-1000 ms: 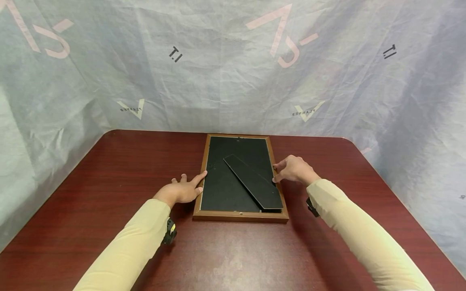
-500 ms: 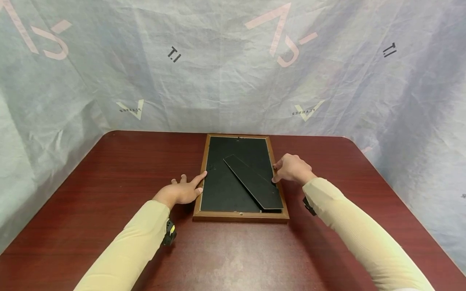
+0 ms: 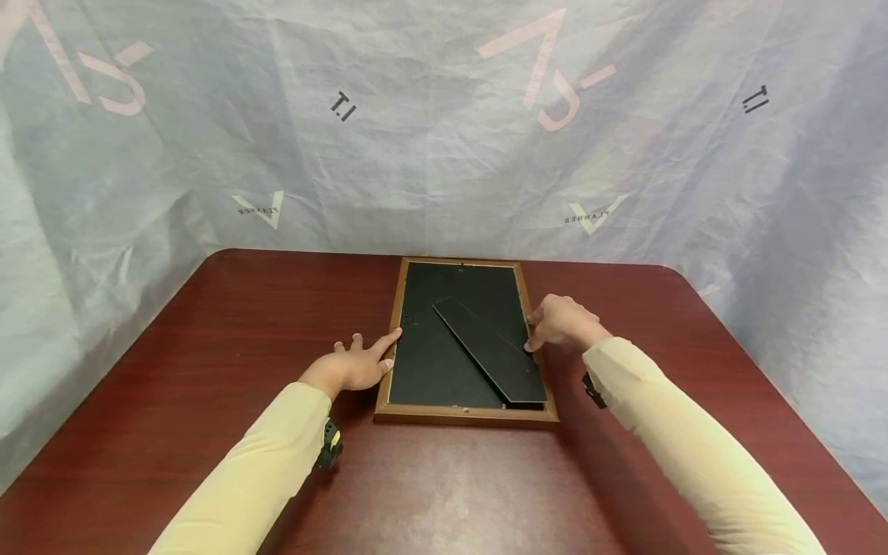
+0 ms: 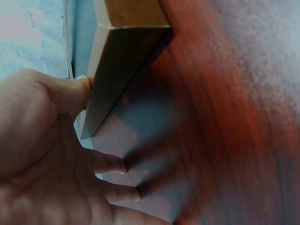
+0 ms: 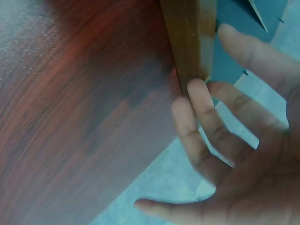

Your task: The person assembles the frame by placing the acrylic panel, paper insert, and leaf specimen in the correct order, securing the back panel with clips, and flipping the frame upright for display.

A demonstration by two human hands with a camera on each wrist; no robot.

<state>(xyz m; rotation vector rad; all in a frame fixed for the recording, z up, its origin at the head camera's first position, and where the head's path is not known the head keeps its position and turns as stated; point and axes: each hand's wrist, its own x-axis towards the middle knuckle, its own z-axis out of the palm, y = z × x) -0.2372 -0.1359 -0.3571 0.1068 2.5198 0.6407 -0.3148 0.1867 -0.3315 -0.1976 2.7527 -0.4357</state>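
Note:
A picture frame with a brown wooden border lies back side up on the table. Across its black backing board slants a black easel stand leg, its wide end toward the person. My left hand touches the left border with index finger and thumb, the other fingers spread beside it. At the right border, my right hand pinches the wood: the thumb reaches over to the backing's edge, fingertips against the outer side. Small dark tabs show along that inner edge.
The dark red table has rounded far corners. A pale printed curtain hangs close behind its far edge and along both sides. Dark wrist straps sit at the cuffs of the cream sleeves.
The head view has shifted slightly, so the whole scene sits a little farther right. My right wrist has edged in toward the frame; the left hand keeps its place on the border.

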